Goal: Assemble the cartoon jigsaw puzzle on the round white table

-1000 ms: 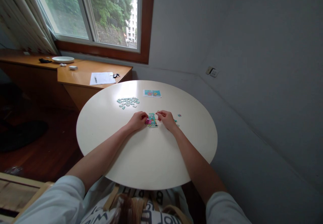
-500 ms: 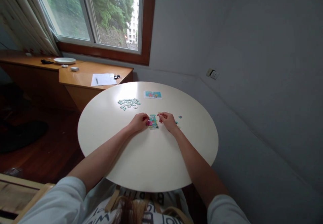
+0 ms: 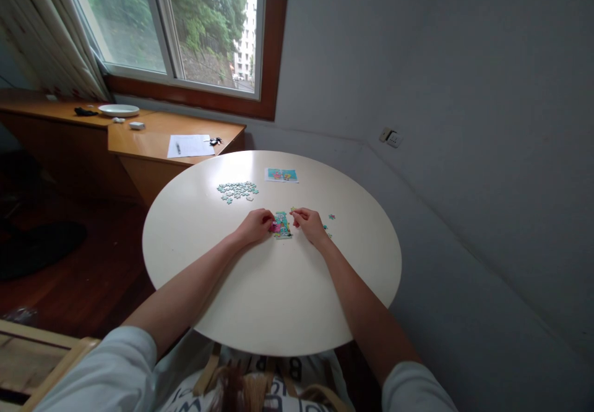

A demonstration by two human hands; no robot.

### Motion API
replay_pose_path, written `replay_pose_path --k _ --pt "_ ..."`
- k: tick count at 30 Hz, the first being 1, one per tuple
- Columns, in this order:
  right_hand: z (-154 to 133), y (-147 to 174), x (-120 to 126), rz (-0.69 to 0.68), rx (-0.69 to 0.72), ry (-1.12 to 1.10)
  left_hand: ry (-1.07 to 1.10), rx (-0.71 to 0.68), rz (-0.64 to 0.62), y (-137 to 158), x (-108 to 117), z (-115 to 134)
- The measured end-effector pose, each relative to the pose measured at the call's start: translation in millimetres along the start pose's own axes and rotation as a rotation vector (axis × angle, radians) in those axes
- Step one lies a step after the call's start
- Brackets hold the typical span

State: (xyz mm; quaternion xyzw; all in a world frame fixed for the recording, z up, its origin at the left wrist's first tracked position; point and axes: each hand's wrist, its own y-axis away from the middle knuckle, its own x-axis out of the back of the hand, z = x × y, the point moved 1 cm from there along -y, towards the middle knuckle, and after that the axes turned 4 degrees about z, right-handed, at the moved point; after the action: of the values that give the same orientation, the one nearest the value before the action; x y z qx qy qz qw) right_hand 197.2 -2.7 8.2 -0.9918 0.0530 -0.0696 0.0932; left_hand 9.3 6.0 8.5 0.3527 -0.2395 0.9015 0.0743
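A small joined section of jigsaw puzzle, pink, teal and yellow, lies flat on the round white table. At its left edge rests my left hand, fingers closed together and touching the section; the fingertips partly cover it. Just right of the section, my right hand pinches a small yellowish puzzle piece between thumb and forefinger. A few loose pieces lie beyond and beside the right wrist, some partly hidden by it.
A spread of loose puzzle pieces lies at the table's back left. The picture sheet is at the far edge. Behind stands a wooden desk with paper, keys and a white plate. A wall borders the right.
Both hands keep nearly the same place and pose. The view has shifted very slightly; the puzzle section and loose pieces show no clear movement.
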Motion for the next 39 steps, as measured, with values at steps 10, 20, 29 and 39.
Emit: replay_pose_path --k 10,20,29,39 --pt "-1.0 -0.2 0.6 -0.014 -0.001 0.011 -0.01 -0.003 -0.008 0.6 -0.7 0.3" --pt "-1.6 -0.7 0.3 -0.041 0.0 0.036 -0.039 0.033 0.082 -1.4 1.3 -2.1" --pt "0.9 -2.4 0.0 -0.063 -0.009 0.061 -0.039 0.052 0.083 -1.3 3.0 -0.1" --pt "-1.2 -1.2 0.1 -0.078 -0.002 0.072 -0.015 0.097 0.115 -1.4 5.6 0.4"
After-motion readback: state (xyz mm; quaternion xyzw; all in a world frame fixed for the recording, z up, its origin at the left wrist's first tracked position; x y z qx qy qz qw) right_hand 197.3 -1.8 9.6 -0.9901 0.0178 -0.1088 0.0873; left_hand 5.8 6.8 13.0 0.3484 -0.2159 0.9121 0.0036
